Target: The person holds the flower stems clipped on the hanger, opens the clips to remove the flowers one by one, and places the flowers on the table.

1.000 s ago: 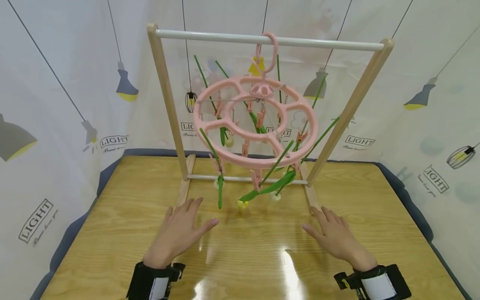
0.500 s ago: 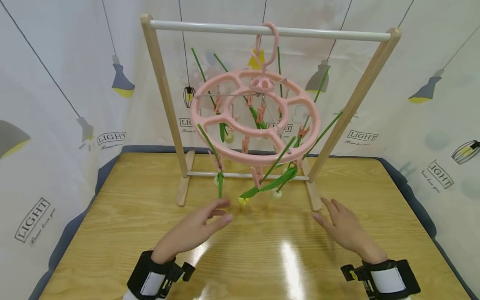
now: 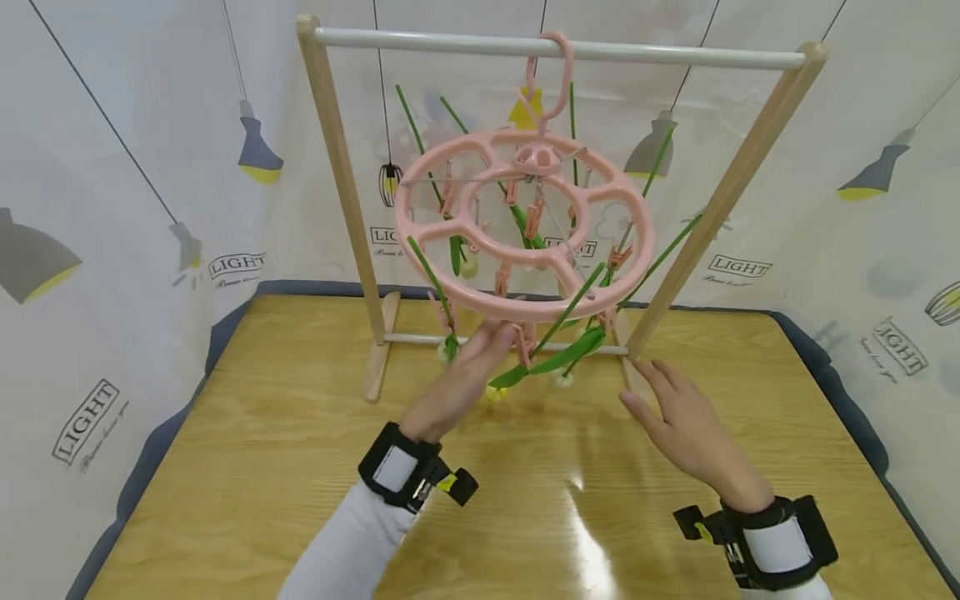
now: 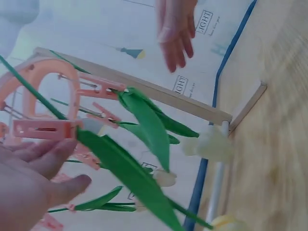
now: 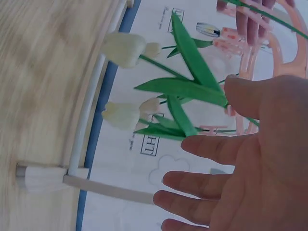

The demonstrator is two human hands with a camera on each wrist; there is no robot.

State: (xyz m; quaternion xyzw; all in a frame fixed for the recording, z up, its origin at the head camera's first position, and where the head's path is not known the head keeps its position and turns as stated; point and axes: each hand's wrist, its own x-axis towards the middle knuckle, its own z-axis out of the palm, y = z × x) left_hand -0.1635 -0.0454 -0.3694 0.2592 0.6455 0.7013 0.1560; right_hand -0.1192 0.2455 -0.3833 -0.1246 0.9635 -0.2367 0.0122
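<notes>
On my head feed, the left hand (image 3: pixel 467 377) has just left the lower left-centre of the frame and come up to the middle, turning edge-on under the front of the pale pink plastic ring hanger (image 3: pixel 487 302). Its fingers lie nearly straight. The left wrist feed shows a fingertip against the underside of the pink plastic clip (image 3: pixel 524 343), or just beside it; I can't tell which. The thumb stands apart, so I read no grip.

That clip, just below the frame's centre, pinches the stem of a yellow tulip-like flower with green leaves (image 3: pixel 510 377), which slants head-down, bloom lowest. I judge that the work has passed from waiting to first contact or nearly so, with nothing freed or lifted.

The right hand (image 3: pixel 693 435), lower right, has shifted only a little; its fingers are spread and extended and hold nothing, beside the right foot of the wood-and-white-rod rack (image 3: pixel 341 167). The hanger hooks over the rack's top rod, upper centre, above the glossy light-wood table (image 3: pixel 517 517), with more green-stemmed flowers clipped around it.
</notes>
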